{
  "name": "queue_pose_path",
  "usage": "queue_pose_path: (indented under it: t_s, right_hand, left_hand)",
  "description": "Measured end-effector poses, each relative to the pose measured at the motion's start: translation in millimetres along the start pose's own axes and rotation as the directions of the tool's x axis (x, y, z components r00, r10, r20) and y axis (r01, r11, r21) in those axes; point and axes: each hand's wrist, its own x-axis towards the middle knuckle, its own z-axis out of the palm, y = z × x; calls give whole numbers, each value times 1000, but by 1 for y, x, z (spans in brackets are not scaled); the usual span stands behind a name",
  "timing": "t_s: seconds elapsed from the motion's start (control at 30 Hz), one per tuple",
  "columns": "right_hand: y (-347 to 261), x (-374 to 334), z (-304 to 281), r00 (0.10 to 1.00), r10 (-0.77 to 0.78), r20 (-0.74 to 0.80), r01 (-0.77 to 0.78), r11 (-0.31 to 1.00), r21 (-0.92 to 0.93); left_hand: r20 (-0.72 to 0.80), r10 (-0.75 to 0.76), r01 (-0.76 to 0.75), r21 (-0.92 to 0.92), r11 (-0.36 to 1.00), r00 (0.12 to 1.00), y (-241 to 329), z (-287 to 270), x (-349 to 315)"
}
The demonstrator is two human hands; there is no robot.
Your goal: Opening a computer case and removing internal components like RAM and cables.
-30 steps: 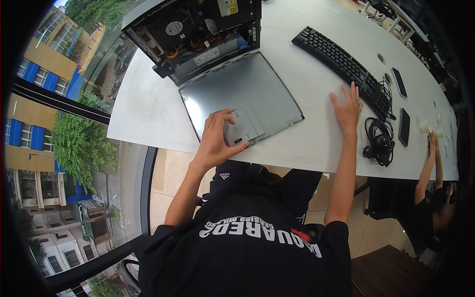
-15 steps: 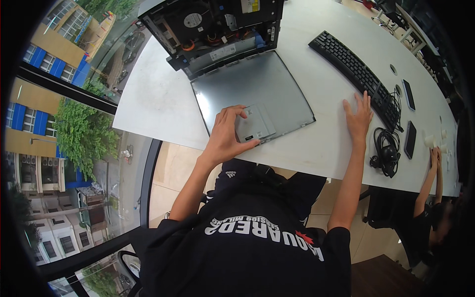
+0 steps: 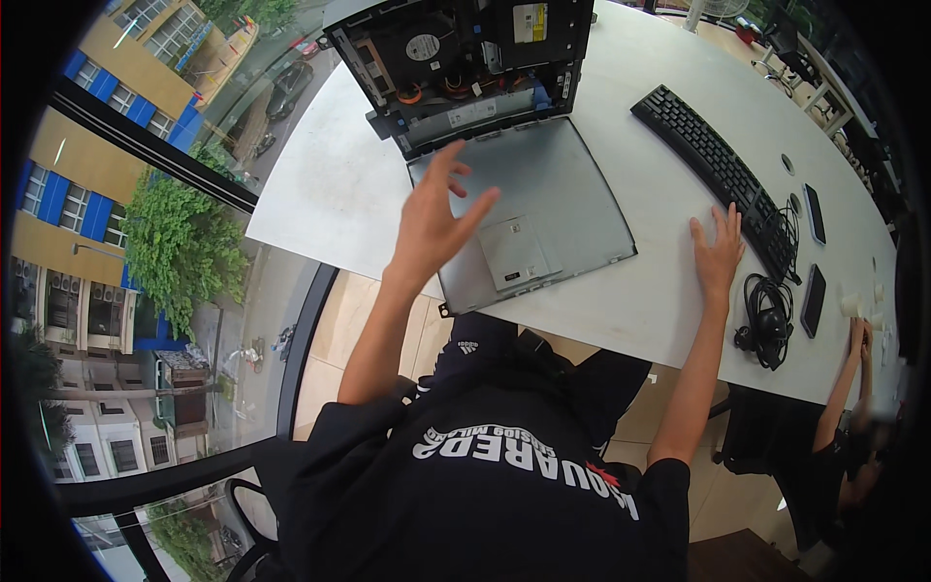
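Note:
An opened black desktop computer case [image 3: 465, 73] stands at the far side of the white table, its fan, cables and drive bay showing. In front of it lies a flat grey metal side panel [image 3: 572, 199], with a raised square plate near its near edge. My left hand [image 3: 432, 218] hovers over the panel's left part, fingers apart and holding nothing. Resting on the table to the right of the panel, my right hand [image 3: 716, 254] has its fingers spread, their tips near a black keyboard [image 3: 722, 160].
A coiled black cable with a mouse [image 3: 766, 320] lies right of my right hand. Two dark phones [image 3: 815, 213] sit beyond it. Another person's hands [image 3: 859, 338] are at the table's right end, near small pale cups. A large window borders the left.
My left hand has lifted off the panel's raised plate and moved away toward the computer case. My right hand stays by the keyboard. The whole view has shifted slightly.

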Motion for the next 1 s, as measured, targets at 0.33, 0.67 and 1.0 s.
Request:
queue_pose_path:
  t_s: [0.33, 0.67, 1.0]
  right_hand:
    - [-4, -1, 3, 999, -37, -31, 39, 997, 73]
    - [5, -2, 3, 998, -47, -33, 48, 998, 38]
    - [10, -2, 3, 999, -42, -14, 42, 998, 40]
  left_hand:
    - [-359, -117, 216, 249, 944, 926, -40, -27, 75]
    - [-368, -71, 214, 365, 906, 927, -55, -31, 105]
    - [35, -29, 24, 134, 991, 999, -2, -26, 76]
